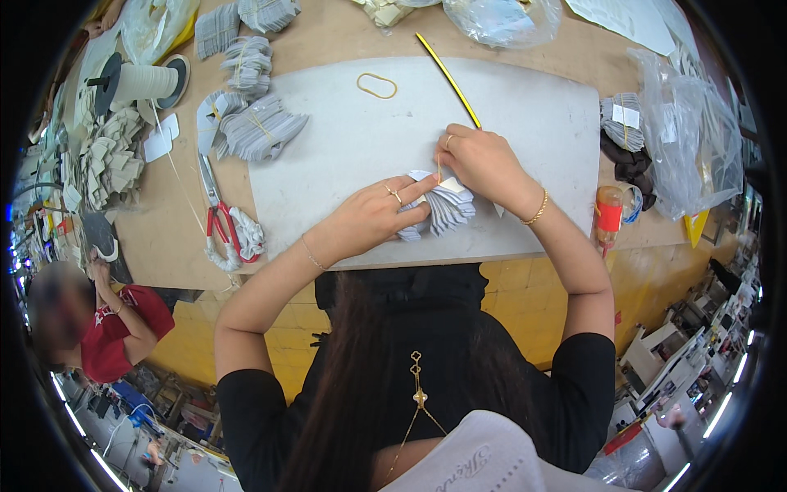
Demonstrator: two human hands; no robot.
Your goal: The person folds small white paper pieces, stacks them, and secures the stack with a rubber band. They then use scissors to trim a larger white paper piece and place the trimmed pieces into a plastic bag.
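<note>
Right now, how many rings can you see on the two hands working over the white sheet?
2: one gold ring is on the left hand, which holds the gray bundle; a second ring is on the right hand. Others may be hidden.

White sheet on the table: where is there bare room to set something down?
Widest: the sheet's upper right, between the yellow-and-black pencil, the right hand and the sheet's right edge. Another patch lies between the grey bundles and the left hand. Crowded: around the pale stack at both hands.
</note>
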